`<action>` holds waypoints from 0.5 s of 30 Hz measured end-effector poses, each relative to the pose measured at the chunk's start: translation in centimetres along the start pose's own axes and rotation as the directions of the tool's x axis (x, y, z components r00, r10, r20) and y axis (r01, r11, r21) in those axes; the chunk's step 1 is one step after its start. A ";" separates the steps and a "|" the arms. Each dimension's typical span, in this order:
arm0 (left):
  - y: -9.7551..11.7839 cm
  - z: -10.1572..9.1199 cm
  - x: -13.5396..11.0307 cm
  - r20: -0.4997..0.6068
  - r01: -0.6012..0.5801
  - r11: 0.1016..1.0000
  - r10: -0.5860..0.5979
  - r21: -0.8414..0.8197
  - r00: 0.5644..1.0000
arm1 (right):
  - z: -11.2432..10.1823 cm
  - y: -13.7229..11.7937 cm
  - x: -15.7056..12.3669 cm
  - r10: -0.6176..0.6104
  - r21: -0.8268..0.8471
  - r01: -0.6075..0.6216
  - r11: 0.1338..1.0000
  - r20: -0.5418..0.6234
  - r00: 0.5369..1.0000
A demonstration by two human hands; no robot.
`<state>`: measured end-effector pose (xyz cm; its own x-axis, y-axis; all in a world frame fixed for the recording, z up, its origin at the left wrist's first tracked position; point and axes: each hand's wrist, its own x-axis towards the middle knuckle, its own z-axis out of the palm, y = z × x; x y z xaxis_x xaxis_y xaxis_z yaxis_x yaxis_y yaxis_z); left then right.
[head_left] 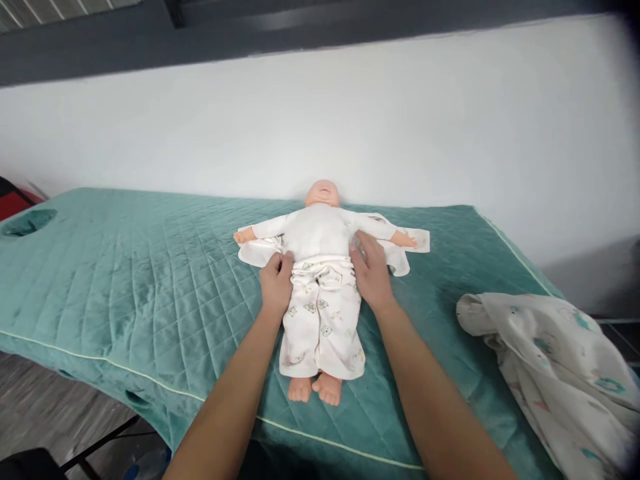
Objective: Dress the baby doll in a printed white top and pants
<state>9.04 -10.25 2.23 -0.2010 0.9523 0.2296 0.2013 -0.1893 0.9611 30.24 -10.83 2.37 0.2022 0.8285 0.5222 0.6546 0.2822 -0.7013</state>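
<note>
A baby doll lies on its back with arms spread and feet towards me. It has a white long-sleeved top and white printed trousers, gathered at the waist. My left hand is closed at the left edge of the waistband, thumb against bent fingers. On the other side, my right hand has its fingers bent in against the doll's side, the thumb close to the waistband; what lies between them is hidden. Beneath the doll's arms a printed white baby jacket is spread out, its middle covered by the body.
The doll rests on a padded bed with a green quilted cover. A crumpled printed white cloth lies at the right. Behind the bed stands a white wall. The cover has a round hole at the far left.
</note>
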 end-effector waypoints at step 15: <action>-0.6 0.6 0.5 0.007 -0.001 1.000 0.001 0.020 1.000 | 1.5 2.8 5.1 -0.073 -0.227 0.109 0.968 0.160 0.984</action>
<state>9.36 -9.55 1.68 -0.1945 0.9536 0.2298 0.2210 -0.1856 0.9574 32.00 -5.10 2.33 0.0350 0.8723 0.4877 0.8211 0.2531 -0.5116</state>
